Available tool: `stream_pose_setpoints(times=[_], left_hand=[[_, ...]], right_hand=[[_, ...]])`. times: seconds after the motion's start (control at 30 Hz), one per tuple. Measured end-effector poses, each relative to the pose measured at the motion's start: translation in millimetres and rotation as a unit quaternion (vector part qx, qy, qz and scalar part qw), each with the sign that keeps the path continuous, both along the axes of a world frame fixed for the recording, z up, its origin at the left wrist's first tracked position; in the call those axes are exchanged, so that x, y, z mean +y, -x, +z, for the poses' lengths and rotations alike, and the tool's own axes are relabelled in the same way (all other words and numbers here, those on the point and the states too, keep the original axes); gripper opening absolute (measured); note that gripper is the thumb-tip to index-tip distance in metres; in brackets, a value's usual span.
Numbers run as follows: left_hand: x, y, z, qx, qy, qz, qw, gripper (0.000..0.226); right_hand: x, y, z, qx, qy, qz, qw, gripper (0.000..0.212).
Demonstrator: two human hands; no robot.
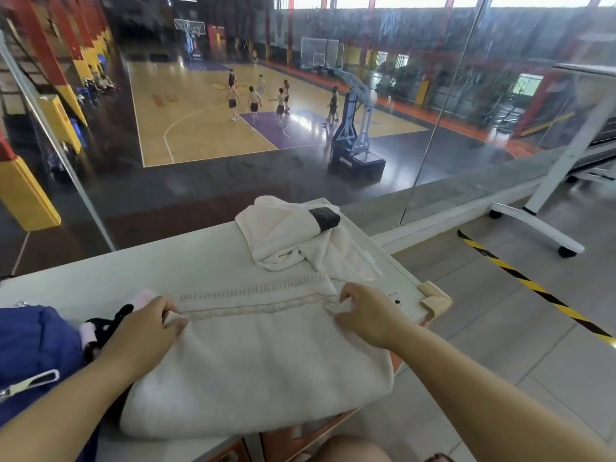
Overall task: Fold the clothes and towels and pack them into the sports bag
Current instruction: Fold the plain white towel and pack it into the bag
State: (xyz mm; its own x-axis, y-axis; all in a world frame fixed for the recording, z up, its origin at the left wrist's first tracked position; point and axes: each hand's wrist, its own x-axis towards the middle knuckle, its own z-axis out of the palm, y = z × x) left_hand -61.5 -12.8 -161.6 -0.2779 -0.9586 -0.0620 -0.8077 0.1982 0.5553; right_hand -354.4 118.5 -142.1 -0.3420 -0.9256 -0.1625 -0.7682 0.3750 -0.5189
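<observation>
A large white towel [260, 365] with a woven band lies flat on the white table [133, 271], its near part hanging over the front edge. My left hand [146, 328] pinches its left corner at the band. My right hand [366, 315] pinches the right corner at the same band. Behind it, a crumpled white garment [290, 238] with a dark grey cuff sits at the table's far right. The blue sports bag [33, 348] rests at the left edge, with pink and black clothing [103, 325] beside it.
A glass wall [433, 111] stands right behind the table, overlooking a basketball court. A padded guard [436, 300] covers the table's right corner. Yellow-black tape [533, 288] crosses the tiled floor on the right, near a white wheeled stand [540, 225].
</observation>
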Motion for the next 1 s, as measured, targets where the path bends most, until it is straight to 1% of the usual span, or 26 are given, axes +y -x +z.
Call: stream_pose_setpoints(times=[0.1,0.17,0.23,0.3,0.4,0.47,0.53,0.57,0.63,0.7,0.77,0.8,0.9,1.0], left_hand=[[0,0,0,-0.001,0.003,-0.004,1.0,0.012],[1,-1,-1,-0.002,0.003,-0.006,1.0,0.012],[1,-1,-1,-0.004,-0.001,-0.007,1.0,0.013],[1,-2,-1,-0.002,-0.002,-0.006,1.0,0.012],[0,-3,-1,0.006,-0.004,-0.006,1.0,0.013],[0,-3,-1,0.017,-0.005,-0.005,1.0,0.013],[2,-2,1,0.04,0.005,-0.005,0.999,0.013],[3,-2,3,0.058,0.014,-0.002,0.998,0.012],[6,-2,11,0.103,0.031,0.004,0.994,0.012],[6,0,21,0.143,0.048,0.002,0.989,0.013],[2,4,28,0.158,0.055,0.014,0.986,0.015],[-2,7,31,0.152,0.048,0.024,0.987,0.017],[-18,14,26,0.098,-0.014,0.043,0.994,0.021],[-33,19,13,0.068,-0.046,0.046,0.996,0.02]], right_hand=[[2,-1,1,-0.001,0.013,0.016,1.0,0.029],[2,1,-2,-0.029,0.024,0.003,0.999,0.029],[2,5,-3,-0.065,0.044,-0.037,0.996,0.029],[2,11,-3,-0.079,0.069,-0.096,0.99,0.03],[5,17,-5,-0.067,0.086,-0.16,0.981,0.028],[9,18,-7,-0.038,0.059,-0.165,0.984,0.024],[13,19,-8,-0.006,0.059,-0.153,0.987,0.024],[15,20,-7,-0.012,0.079,-0.146,0.986,0.022],[19,21,-3,-0.062,0.127,-0.142,0.98,0.022],[20,24,3,-0.107,0.15,-0.147,0.972,0.025],[16,26,7,-0.126,0.143,-0.148,0.97,0.028],[13,27,8,-0.131,0.132,-0.146,0.972,0.028],[0,30,2,-0.123,0.07,-0.142,0.98,0.028],[-14,35,-9,-0.111,0.042,-0.146,0.982,0.029]])
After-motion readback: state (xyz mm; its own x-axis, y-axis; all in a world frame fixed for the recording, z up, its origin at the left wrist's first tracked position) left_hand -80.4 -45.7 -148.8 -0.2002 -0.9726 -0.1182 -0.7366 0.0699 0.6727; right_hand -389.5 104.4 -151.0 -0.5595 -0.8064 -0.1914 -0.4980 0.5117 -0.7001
